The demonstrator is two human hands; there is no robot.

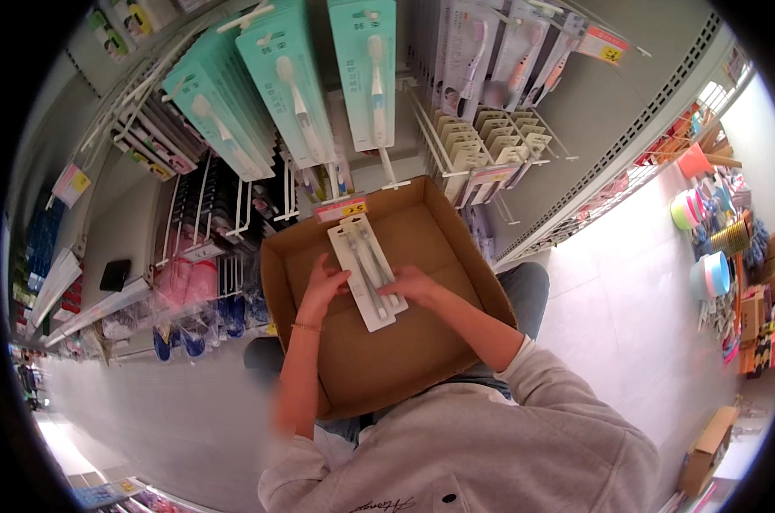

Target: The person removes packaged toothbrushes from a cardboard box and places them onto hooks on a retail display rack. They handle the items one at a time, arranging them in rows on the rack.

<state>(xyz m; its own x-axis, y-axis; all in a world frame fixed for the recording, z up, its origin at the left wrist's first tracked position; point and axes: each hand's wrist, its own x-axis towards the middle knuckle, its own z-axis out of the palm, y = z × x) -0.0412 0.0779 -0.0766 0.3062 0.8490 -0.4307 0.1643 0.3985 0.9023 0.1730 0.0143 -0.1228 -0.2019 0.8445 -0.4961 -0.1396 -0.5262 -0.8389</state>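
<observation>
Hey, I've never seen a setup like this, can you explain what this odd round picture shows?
There is no machine here, just a person working bare-handed. The single picture comes from a wide fisheye camera worn on the head, looking down, so straight edges bend. The left hand and right hand have a grip on two slim toothbrush packs, above an open cardboard box that seems to rest across the legs. Ahead, turquoise toothbrush packs hang in rows. At the left, a dark, phone-like object lies on a shelf.
</observation>
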